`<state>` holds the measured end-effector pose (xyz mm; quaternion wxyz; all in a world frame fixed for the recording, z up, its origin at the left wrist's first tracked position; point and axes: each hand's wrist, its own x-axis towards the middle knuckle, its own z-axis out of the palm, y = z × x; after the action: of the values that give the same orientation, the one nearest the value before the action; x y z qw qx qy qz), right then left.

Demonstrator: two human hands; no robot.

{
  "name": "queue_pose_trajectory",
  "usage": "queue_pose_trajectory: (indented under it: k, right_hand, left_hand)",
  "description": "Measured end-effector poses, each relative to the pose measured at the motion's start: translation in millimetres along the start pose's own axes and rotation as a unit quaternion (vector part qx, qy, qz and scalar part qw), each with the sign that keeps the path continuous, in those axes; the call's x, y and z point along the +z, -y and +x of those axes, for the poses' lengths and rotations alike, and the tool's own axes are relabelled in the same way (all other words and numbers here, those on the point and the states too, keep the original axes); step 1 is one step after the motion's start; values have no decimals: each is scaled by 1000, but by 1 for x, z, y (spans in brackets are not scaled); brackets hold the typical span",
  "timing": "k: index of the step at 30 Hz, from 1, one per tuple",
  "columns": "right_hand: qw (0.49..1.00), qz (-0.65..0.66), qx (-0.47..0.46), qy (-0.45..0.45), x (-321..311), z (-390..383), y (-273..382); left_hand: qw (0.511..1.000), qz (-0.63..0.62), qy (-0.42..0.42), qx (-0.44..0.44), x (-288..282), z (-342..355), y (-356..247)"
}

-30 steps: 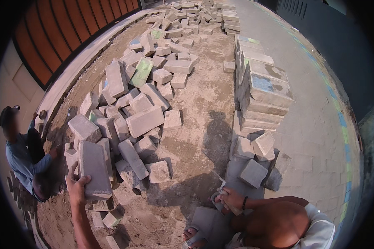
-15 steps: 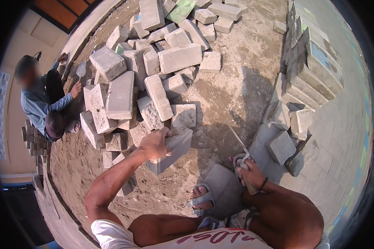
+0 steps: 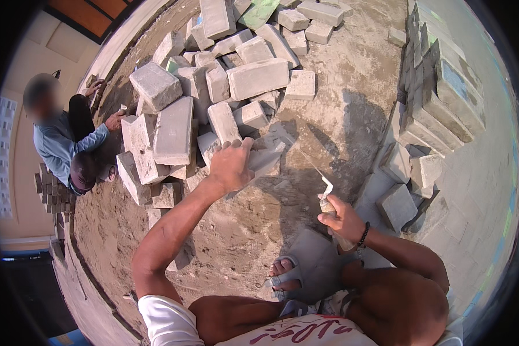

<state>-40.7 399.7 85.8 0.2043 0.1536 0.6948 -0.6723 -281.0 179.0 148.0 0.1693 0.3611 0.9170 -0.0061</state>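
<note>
My left hand (image 3: 229,166) is closed over a grey concrete paving block (image 3: 266,158), which it holds tilted in front of the pile. The hand hides most of the block's near end. In my right hand (image 3: 339,220) is the handle of a trowel (image 3: 327,185). Its thin blade appears nearly edge-on, pointing up and left toward the held block with a gap between them. A heap of loose concrete blocks (image 3: 258,79) lies on the sandy ground beyond my left hand.
Stacked blocks (image 3: 438,98) form a low row at the right, with loose blocks (image 3: 397,206) at its near end. Beyond it runs grey paving (image 3: 473,202). At the left a person in a blue top (image 3: 69,141) sits beside the heap. My sandalled foot (image 3: 284,275) is close below.
My left hand has raised the block up and to the right, turning it. My right hand has lifted the trowel away from my foot, toward the block. The seated person's near hand has moved.
</note>
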Motion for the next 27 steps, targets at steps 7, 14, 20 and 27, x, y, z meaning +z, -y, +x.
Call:
queue_pose_trajectory:
  k: [7, 14, 20, 27]
  right_hand:
    - [981, -174, -89, 14, 13, 43, 0]
    - [994, -59, 50, 75, -4, 69, 17]
    - [997, -30, 40, 59, -20, 80, -5]
    - [1000, 14, 2, 19, -30, 59, 44]
  left_hand:
    - [993, -18, -109, 47, 15, -19, -3]
    - [979, 30, -187, 71, 7, 10, -11]
    - [952, -183, -241, -34, 41, 1, 3]
    - [968, -160, -188, -42, 39, -9, -13]
